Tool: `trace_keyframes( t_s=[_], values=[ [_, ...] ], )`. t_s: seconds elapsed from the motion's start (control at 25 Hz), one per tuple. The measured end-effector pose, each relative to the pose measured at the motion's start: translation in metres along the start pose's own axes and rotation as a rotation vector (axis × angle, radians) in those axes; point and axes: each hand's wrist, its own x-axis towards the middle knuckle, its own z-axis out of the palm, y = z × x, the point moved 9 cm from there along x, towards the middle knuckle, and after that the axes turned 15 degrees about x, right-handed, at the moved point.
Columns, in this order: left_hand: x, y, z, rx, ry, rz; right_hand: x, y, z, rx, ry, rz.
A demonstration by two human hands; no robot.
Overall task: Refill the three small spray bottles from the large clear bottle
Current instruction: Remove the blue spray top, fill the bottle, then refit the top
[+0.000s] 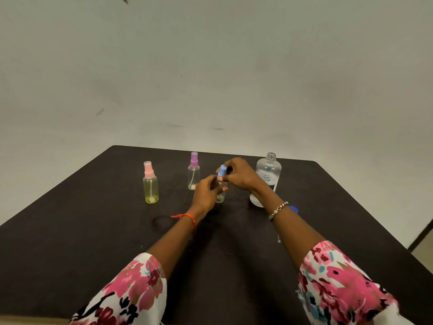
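Head view, the only one supplied.

Near the middle of the dark, matt desk [93,231]: blue-capped spray bottle [220,197], upright, base on or just above the surface; cannot tell which. Steadied low down by the left hand [205,194], fingers curled round the clear cylindrical body. Taken at the top by the right hand [239,174], fingers pinched on the blue spray cap [222,172], judged a twisting grip; direction, on or off, not determinable.

Just beside the right hand: large clear bottle [268,171], upright, threaded neck uncapped, presumably for pouring. Smooth rounded shoulders, printed label, lower part hidden behind the wrist. Small blue lid [294,209] flat on the desk behind the right forearm, likely belonging to it.

Well to the left, clear of the working area: pink-capped bottle [150,186], yellow-tinted translucent plastic, and purple-capped bottle [194,174], clear. Both capped, dip tubes visible. Fill levels not legible.
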Motion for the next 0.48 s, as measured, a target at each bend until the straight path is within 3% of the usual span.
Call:
trace_keyframes(
  t_s=[0.08, 0.16, 0.32, 0.48],
  values=[
    [-0.002, 0.002, -0.005, 0.020, -0.015, 0.014, -0.002, -0.003, 0.002, 0.133, -0.080, 0.020],
    [-0.007, 0.011, -0.012, 0.056, 0.021, 0.022, -0.002, -0.005, 0.004, 0.224, -0.053, 0.046],
    [-0.014, 0.025, -0.021, 0.052, 0.074, 0.021, -0.001, -0.009, -0.003, -0.021, 0.124, 0.034],
    [-0.019, 0.026, -0.027, 0.075, 0.074, 0.018, 0.001, -0.015, -0.001, -0.004, 0.001, 0.044]
  ],
)
